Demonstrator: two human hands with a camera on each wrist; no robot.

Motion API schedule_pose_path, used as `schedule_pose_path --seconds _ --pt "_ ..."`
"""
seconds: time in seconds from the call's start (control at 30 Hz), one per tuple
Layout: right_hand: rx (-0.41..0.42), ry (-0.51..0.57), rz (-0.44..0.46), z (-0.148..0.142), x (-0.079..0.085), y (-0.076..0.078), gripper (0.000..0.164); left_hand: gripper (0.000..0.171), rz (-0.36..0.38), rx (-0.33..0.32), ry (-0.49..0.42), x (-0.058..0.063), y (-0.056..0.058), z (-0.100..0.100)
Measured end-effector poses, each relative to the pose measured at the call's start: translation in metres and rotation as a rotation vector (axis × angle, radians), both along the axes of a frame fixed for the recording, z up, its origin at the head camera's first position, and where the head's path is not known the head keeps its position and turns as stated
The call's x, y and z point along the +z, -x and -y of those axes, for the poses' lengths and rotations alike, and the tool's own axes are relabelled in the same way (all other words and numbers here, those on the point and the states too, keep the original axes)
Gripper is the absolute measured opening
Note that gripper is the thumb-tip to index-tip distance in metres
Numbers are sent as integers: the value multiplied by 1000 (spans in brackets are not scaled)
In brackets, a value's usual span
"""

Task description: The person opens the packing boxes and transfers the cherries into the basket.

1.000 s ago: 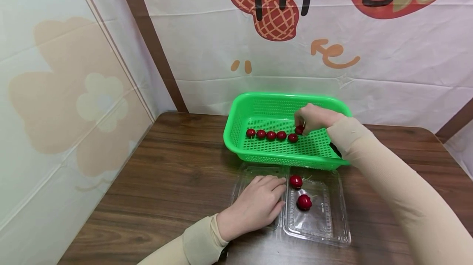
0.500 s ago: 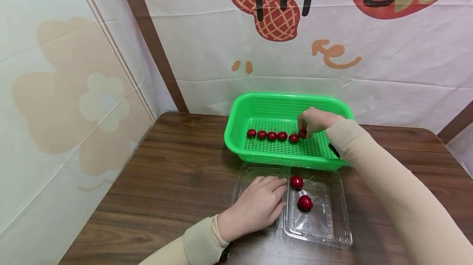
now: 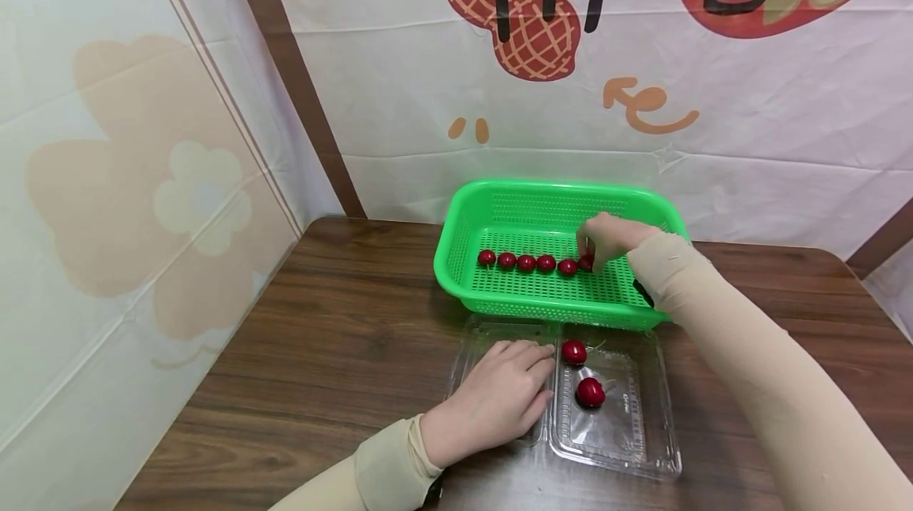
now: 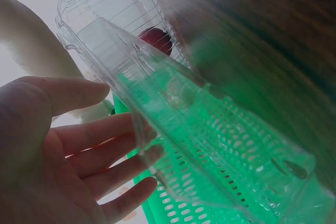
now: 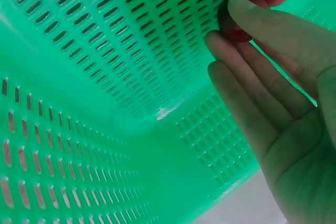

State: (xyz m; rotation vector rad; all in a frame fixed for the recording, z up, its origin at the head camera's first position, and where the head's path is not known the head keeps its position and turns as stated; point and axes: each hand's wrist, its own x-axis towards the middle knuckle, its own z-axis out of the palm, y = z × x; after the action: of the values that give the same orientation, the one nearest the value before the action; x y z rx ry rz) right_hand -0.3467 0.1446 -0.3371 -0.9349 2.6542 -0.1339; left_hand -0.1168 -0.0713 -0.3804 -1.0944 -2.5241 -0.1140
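In the head view, my right hand (image 3: 606, 240) reaches into a green plastic basket (image 3: 449, 277). Its thumb and fingers pinch a dark red cherry (image 5: 235, 24) low over the slotted floor, at the right end of a row of several cherries (image 3: 526, 263). Part of the held cherry is hidden by the thumb. My left hand (image 3: 492, 396) rests with extended fingers on the left half of a clear plastic clamshell box (image 3: 620, 451). The box's right half holds two cherries, one near the hinge (image 3: 574, 352) and one nearer the middle (image 3: 590, 393).
The basket stands at the back of a dark wooden table (image 3: 342, 321), just behind the clamshell box. A white printed cloth (image 3: 399, 83) hangs behind the table, and another flower-printed cloth (image 3: 128, 194) runs along its left side.
My right hand has moved slightly right and down with its cherry, bringing it level with the row's right end. The left hand stays on the box.
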Motion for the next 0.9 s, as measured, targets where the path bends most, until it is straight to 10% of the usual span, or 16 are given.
schedule_pose_path --seconds 0.9 --pt "-11 -19 28 3 -3 -1 32 34 11 -1 -4 -1 1 -1"
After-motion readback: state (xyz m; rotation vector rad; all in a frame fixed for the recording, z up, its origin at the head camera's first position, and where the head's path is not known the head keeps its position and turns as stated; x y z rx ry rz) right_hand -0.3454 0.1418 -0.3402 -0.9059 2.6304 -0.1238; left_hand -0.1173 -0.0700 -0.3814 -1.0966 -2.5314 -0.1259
